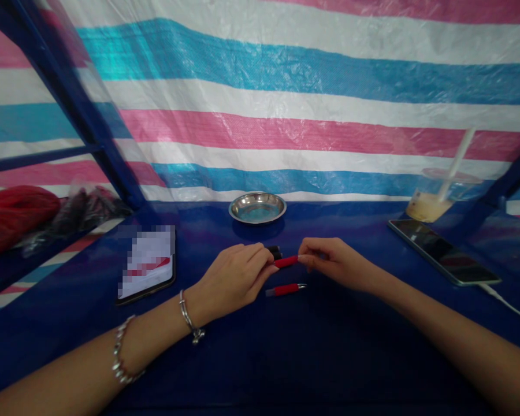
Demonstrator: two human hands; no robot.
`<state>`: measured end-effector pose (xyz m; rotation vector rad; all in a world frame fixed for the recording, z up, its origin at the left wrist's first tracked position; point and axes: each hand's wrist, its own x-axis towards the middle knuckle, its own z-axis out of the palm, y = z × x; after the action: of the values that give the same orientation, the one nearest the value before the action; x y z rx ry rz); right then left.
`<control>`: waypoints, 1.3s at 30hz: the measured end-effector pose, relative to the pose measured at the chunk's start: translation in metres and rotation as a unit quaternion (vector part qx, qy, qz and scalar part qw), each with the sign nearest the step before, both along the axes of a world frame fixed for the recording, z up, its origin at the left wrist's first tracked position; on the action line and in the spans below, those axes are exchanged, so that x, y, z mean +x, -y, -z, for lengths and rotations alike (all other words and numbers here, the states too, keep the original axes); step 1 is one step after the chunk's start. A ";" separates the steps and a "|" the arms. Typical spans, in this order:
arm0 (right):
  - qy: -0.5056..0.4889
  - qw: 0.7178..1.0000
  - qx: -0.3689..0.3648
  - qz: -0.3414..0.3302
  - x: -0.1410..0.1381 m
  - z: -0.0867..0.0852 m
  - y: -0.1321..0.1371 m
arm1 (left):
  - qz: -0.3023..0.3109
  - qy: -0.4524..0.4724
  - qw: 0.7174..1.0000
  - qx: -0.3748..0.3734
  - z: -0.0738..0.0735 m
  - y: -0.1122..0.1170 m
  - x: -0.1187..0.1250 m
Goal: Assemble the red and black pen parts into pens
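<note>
Between my two hands is a red pen [286, 262], lying nearly level just above or on the blue table. My left hand [238, 273] pinches its left end, which the fingers hide. The fingertips of my right hand [333, 261] are closed on its right end. Just nearer to me lies a second red pen [286, 289] with a clear tip section at the left and a silvery end at the right. Behind my left fingertips some black pen-like pieces [275, 252] show, partly covered by the hand.
A round steel dish [257, 208] stands at the back of the blue table [260, 370]. A phone [149, 263] with a lit screen is at left. On the right lie a dark phone [444, 251] with a white cable and a plastic cup [431, 202] with a straw.
</note>
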<state>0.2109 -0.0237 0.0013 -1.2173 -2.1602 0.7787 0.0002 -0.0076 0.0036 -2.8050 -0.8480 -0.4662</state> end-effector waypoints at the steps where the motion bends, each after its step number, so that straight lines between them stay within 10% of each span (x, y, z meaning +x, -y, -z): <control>1: 0.008 1.000 -0.001 -0.002 0.000 0.000 0.000 | -0.001 -0.002 1.000 0.000 0.000 0.000 0.000; 17: 0.262 0.937 0.064 0.220 0.061 0.001 -0.027 | -0.050 -0.042 0.998 -0.002 -0.005 -0.003 0.000; 23: 0.263 0.940 0.030 0.217 0.058 0.014 -0.030 | -0.137 -0.007 0.990 0.009 -0.003 -0.014 -0.005; 39: 0.084 0.973 0.114 0.179 0.039 0.004 -0.025 | -0.132 -0.051 0.989 -0.041 0.001 -0.016 -0.008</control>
<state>0.2497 0.0013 -0.0030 -1.5340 -2.0050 0.2756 -0.0083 0.0083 0.0023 -2.7045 -1.2181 -0.2503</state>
